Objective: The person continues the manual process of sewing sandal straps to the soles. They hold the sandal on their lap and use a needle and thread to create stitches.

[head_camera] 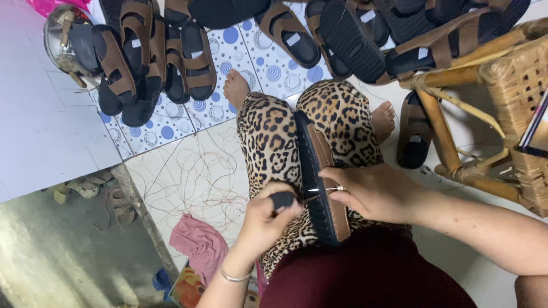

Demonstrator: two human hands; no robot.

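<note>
Fingers first: our right hand [374, 191] pinches a thin needle [322, 189] between fingertip and thumb, drawing it sideways at the edge of the sandal sole [319, 177]. Our left hand [264, 219] is clenched around the dark handle of an awl [283, 199], its tip pressed against the same edge, on the opposite side of the sole from the right hand.

The sole itself stands on its long edge between our knees, wedged in the leopard-print trousers [265, 142], black tread to one side and brown lining to the other. We judge it light and rubbery, firm enough to stand on edge yet likely to flex if squeezed mid-length; gripping near the stitch point, with the knees as a clamp, looks the steadiest hold. The needle is slim and slippery, so a tight pinch close to its middle suits it.

Beyond the sole, past our bare feet, finished brown-strapped sandals [151, 57] lie heaped on the dotted mat [251, 54]. Loose threads [188, 171] sprawl on the floor left of the sole, a pink cloth [200, 242] nearer us, and a cane stool [491, 102] stands to the sole's right.
</note>
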